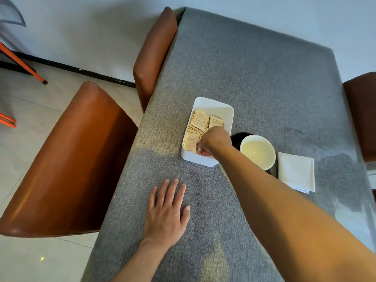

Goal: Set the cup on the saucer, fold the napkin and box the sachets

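Tan paper sachets (198, 124), printed, heaped loosely in white box (213, 102) at frame centre. Right hand (214, 139) reaches into box's near end, fingers curled down among sachets; actual grip hidden. Left hand (166, 212) flat, fingers spread, on grey table (244, 78), lower centre.

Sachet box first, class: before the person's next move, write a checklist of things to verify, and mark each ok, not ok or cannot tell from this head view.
1. Cup sits on the dark saucer: ok.
2. Napkin lies folded beside the cup: ok.
3. Sachets are inside the white box: ok for those seen; none shows loose on the table.
4. Right hand is in the box with fingers curled; whether it pinches a sachet: cannot tell.
5. Left hand rests flat on the table, away from the box: ok.
6. Sachets lie tidily: not ok, they overlap at angles.
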